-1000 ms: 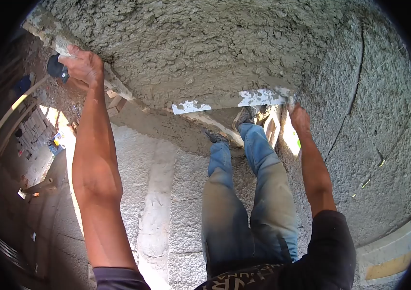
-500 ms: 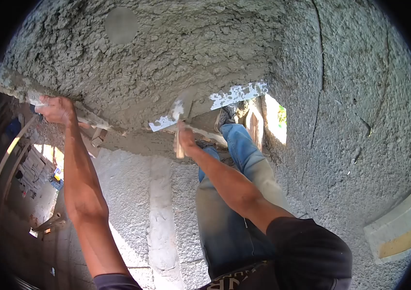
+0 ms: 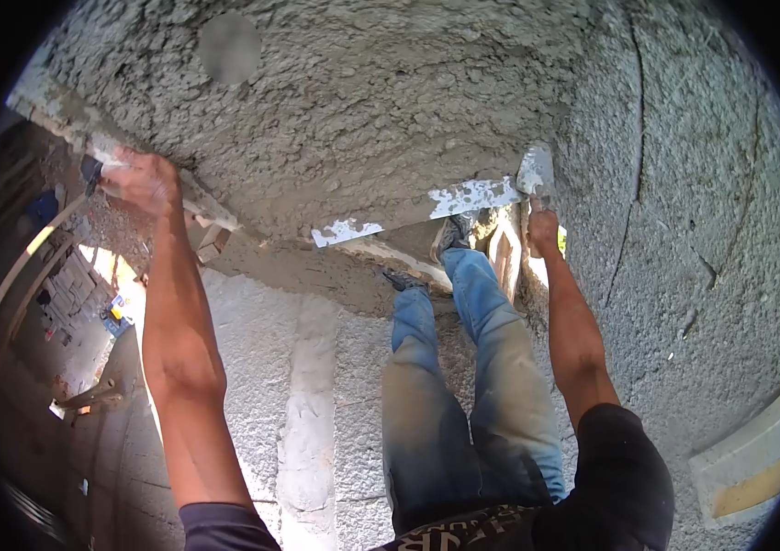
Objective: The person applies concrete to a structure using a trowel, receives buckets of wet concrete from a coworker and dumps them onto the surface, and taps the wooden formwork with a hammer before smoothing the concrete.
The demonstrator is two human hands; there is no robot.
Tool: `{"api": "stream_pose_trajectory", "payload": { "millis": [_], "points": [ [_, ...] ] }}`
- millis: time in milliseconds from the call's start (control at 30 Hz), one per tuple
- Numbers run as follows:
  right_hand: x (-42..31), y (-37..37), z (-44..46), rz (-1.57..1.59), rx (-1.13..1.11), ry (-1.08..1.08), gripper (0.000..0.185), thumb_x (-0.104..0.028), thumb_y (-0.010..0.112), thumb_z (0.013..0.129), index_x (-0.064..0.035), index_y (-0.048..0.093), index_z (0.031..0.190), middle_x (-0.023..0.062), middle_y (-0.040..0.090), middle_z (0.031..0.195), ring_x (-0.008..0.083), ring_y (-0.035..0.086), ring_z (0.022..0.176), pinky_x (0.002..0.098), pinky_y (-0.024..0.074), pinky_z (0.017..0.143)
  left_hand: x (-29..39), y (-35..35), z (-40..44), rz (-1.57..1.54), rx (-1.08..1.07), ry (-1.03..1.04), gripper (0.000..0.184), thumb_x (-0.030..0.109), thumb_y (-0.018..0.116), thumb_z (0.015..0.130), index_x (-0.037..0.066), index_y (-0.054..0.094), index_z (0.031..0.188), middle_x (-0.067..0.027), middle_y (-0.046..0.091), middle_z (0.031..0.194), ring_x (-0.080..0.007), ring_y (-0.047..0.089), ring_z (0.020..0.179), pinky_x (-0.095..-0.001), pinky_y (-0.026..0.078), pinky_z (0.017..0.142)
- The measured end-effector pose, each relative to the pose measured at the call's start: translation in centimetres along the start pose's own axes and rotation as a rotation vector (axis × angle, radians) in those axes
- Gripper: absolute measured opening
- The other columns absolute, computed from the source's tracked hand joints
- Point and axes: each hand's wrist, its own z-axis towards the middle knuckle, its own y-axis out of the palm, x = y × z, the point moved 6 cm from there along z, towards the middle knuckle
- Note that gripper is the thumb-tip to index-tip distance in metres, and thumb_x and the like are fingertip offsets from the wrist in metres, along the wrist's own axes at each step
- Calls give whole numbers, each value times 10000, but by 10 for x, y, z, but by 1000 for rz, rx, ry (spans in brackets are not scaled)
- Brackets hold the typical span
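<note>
My right hand is closed around the wooden handle of a trowel. The mortar-smeared blade points up, beside the right end of a white, mortar-spotted strip. That strip runs along the lower edge of the rough wet mortar. At the left, my left hand has its fingers bent over the edge of a mortar-caked board; they are slightly blurred. A small dark object shows by those fingertips, its kind unclear.
A rough grey wall rises at the right, with a curved pale piece low down. My legs in jeans stand below the strip. A pale band crosses the rough surface beneath. Debris lies far below at the left.
My right hand has carried the trowel from the middle of the strip to its right end, blade now pointing up. My left hand stays at the board. The view has shifted slightly.
</note>
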Motion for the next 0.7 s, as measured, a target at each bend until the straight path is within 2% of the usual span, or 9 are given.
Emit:
{"api": "stream_pose_trajectory", "payload": {
  "millis": [67,133,233,267,367,433,533,567,700],
  "points": [
    [-70,51,-77,879,-348,348,567,-637,439,915,-103,450,726,40,442,552,197,488,458,344,415,397,20,-17,-3,-16,-73,-64,523,432,398,982,-81,457,1061,-341,604,808,-550,565,827,-572,400,756],
    [-129,125,-136,1213,-637,432,575,-667,412,903,-117,419,740,35,406,544,176,420,435,329,374,391,18,-14,-1,-56,-27,10,521,443,411,973,-72,452,1035,-349,600,784,-550,563,809,-576,407,737],
    [-178,190,-256,846,-809,374,563,-627,458,905,-120,389,669,40,383,527,200,451,432,363,386,387,7,-12,0,-69,-114,-69,516,436,424,968,-77,445,1018,-363,597,808,-556,555,792,-576,413,707],
    [-167,206,-276,705,-834,422,596,-605,474,907,-30,527,758,103,543,626,268,568,549,430,466,494,15,-15,-1,-70,-98,-65,513,431,427,967,-79,444,1019,-363,597,807,-556,556,788,-574,415,704],
    [-179,178,-318,352,-630,69,683,-578,502,908,91,590,1012,209,657,842,355,638,751,468,502,684,14,-12,2,-222,-47,-27,463,380,435,966,-78,441,1033,-361,591,801,-553,561,792,-580,416,700],
    [-194,176,-331,286,-380,-661,514,-438,553,940,57,531,1079,242,636,815,418,633,706,495,487,613,11,-11,2,-241,-85,-20,425,341,452,959,-73,439,1055,-355,593,825,-545,570,804,-582,421,697],
    [-225,177,-326,211,-386,-780,494,-398,539,945,59,532,1132,304,631,923,485,611,856,509,476,732,-3,-2,1,-233,-67,-47,426,395,434,967,-31,435,987,-330,600,822,-530,583,785,-570,447,671],
    [-246,173,-322,148,-505,-727,460,-376,535,941,39,547,1138,311,629,953,480,615,856,502,479,732,-16,13,3,-237,-130,-30,563,214,465,915,-114,369,1362,-348,595,1043,-509,555,959,-512,451,806],
    [-258,172,-319,-84,-656,-763,448,-344,534,905,58,581,1098,320,633,968,466,619,913,512,472,812,0,-3,2,-284,-213,-147,574,244,472,938,-92,338,1385,-364,588,1050,-512,557,972,-520,445,817]
  ]
}}
